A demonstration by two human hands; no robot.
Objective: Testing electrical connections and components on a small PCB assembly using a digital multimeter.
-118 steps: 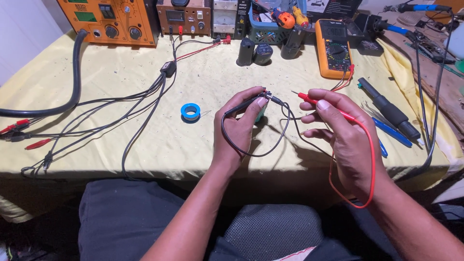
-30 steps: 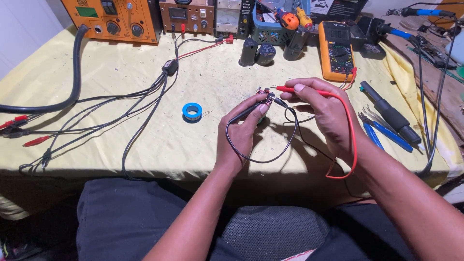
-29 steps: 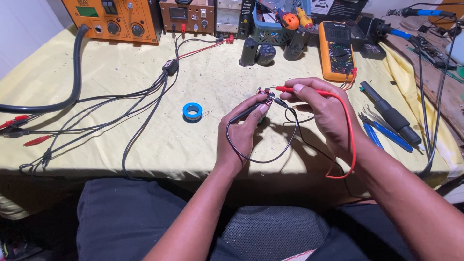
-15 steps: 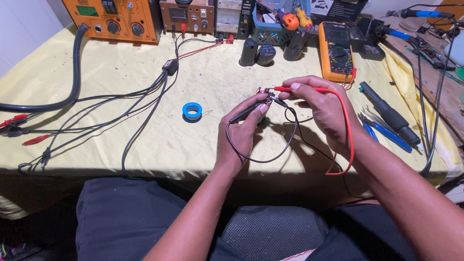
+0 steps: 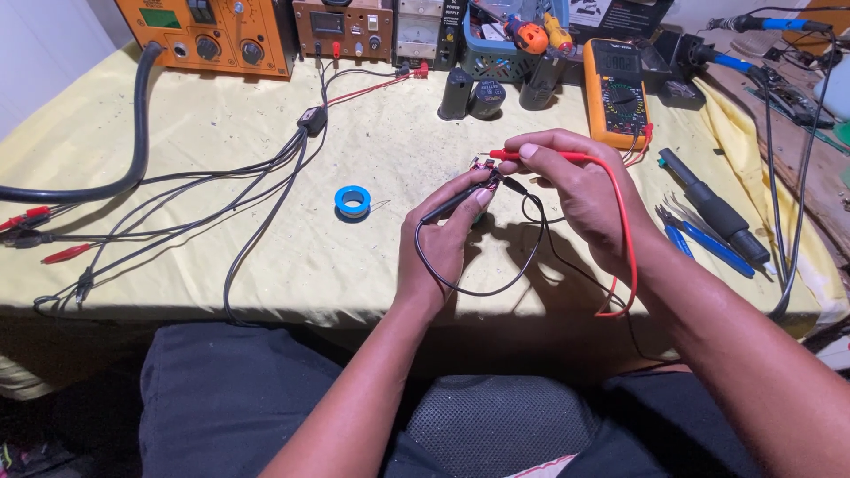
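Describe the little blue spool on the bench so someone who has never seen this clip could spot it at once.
Start at the yellow-covered table, then look just beyond the left hand, toward the black cables. There lies the blue spool, flat on the cloth. It is the only round blue ring there, with a thin wire tail sticking out, unlike the long blue-handled tools at the far right.

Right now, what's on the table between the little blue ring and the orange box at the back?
In the head view, a bundle of black cables crosses the yellow cloth between the blue ring and the orange box. Otherwise only bare cloth.
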